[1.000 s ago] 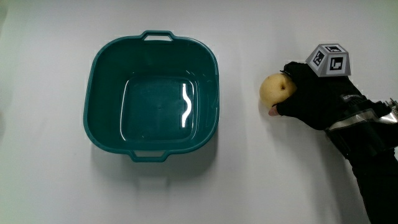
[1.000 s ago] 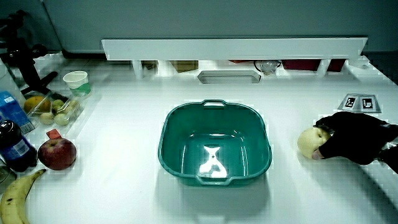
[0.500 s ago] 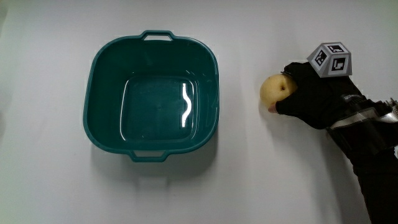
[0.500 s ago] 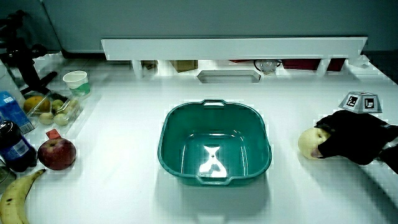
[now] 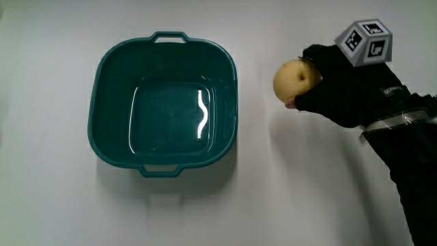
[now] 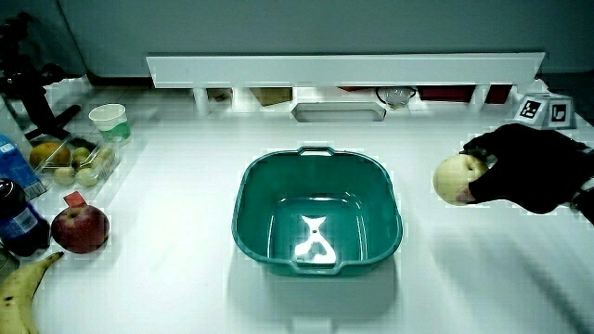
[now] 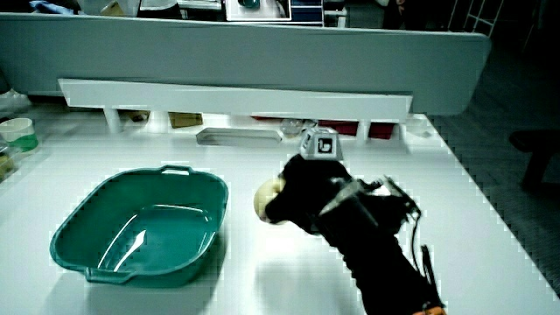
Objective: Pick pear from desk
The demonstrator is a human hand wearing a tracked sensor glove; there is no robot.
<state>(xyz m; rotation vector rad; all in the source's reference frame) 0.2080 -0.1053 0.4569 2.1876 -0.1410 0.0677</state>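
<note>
A pale yellow pear (image 5: 293, 79) is in the gloved hand (image 5: 341, 85), whose fingers are curled around it. In both side views the pear (image 6: 455, 178) (image 7: 267, 201) hangs above the white table (image 5: 287, 191), beside the teal basin (image 5: 164, 109), with the hand (image 6: 524, 172) (image 7: 311, 197) closed on it. A patterned cube (image 5: 367, 42) sits on the back of the hand. The basin (image 6: 316, 223) (image 7: 140, 227) holds nothing.
At the table's edge in a side view lie a red apple (image 6: 81, 230), a banana (image 6: 23, 288), a dark bottle (image 6: 14, 218), a tray of small fruit (image 6: 74, 162) and a white cup (image 6: 109, 121). A low white partition (image 6: 343, 70) runs along the table.
The hand has lifted the pear off the table and brought it a little closer to the basin. One second ago the pear rested on the table under the fingers.
</note>
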